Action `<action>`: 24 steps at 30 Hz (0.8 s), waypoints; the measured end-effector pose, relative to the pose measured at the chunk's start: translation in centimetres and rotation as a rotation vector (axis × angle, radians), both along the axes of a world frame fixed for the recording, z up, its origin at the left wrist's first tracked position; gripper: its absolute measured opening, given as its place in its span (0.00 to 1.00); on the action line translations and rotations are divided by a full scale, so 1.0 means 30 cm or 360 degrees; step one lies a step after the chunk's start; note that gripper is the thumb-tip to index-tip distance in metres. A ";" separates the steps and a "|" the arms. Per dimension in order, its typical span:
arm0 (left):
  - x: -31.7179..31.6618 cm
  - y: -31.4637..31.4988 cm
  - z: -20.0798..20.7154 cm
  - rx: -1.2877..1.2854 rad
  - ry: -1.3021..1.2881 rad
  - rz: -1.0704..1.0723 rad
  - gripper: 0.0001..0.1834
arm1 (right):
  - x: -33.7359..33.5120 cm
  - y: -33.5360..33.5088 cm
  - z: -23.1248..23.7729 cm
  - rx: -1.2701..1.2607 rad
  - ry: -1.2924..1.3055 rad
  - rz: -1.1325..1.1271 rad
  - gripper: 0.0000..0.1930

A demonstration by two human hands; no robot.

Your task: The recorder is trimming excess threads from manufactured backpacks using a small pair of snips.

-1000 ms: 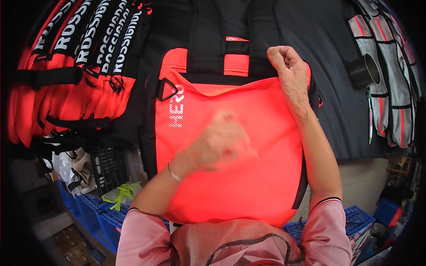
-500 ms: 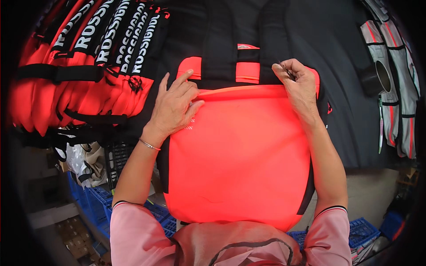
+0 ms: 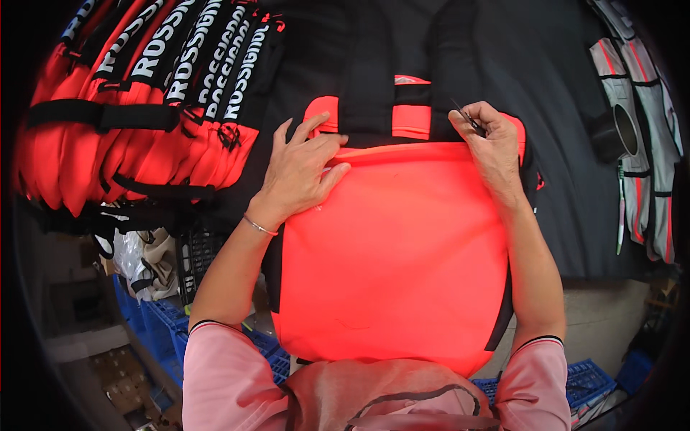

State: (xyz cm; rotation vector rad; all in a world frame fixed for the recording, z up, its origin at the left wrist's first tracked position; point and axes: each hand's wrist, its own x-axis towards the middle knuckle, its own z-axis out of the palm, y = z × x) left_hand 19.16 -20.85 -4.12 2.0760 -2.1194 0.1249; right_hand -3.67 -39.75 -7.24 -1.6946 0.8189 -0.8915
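Observation:
A red backpack (image 3: pixel 395 251) with black sides lies across the front edge of a black-covered table, its lower end near my body. Its black shoulder straps (image 3: pixel 451 65) stretch away toward the far side. My left hand (image 3: pixel 305 167) rests on the bag's upper left, fingers spread across the folded upper edge, thumb apart. At the upper right corner, my right hand (image 3: pixel 492 144) is closed around small dark thread snips (image 3: pixel 471 123). Their thin tip points up and left, above the bag's edge. Most of the snips is hidden by my fingers.
Several red and black bags (image 3: pixel 144 144) are stacked at the left. Grey bags with red stripes (image 3: pixel 636 144) lie at the far right, beside a dark cylinder (image 3: pixel 618 133) and a thin toothbrush-like stick (image 3: pixel 620 215). Blue crates (image 3: pixel 589 381) stand below table level.
The whole view has shifted slightly, so things sit a little farther right. My left hand has slid slightly right along the bag's upper edge. My right hand keeps its hold on the snips.

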 end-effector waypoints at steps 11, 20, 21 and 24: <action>-0.156 -0.002 -0.064 -0.0173 -0.0045 0.0041 0.36 | -0.077 -0.081 0.035 0.1061 -0.0939 0.0129 0.17; -0.593 0.108 -0.077 0.0569 0.0986 -0.1128 0.43 | -0.216 -0.149 0.172 0.0282 -0.0363 -0.0249 0.21; -0.596 0.099 -0.069 0.0842 0.1136 -0.1379 0.44 | -0.201 -0.169 0.168 0.0092 -0.0199 -0.0332 0.21; -0.529 -0.008 -0.074 0.0205 0.0694 -0.0844 0.43 | -0.136 -0.246 0.148 -0.0209 0.0139 -0.0512 0.20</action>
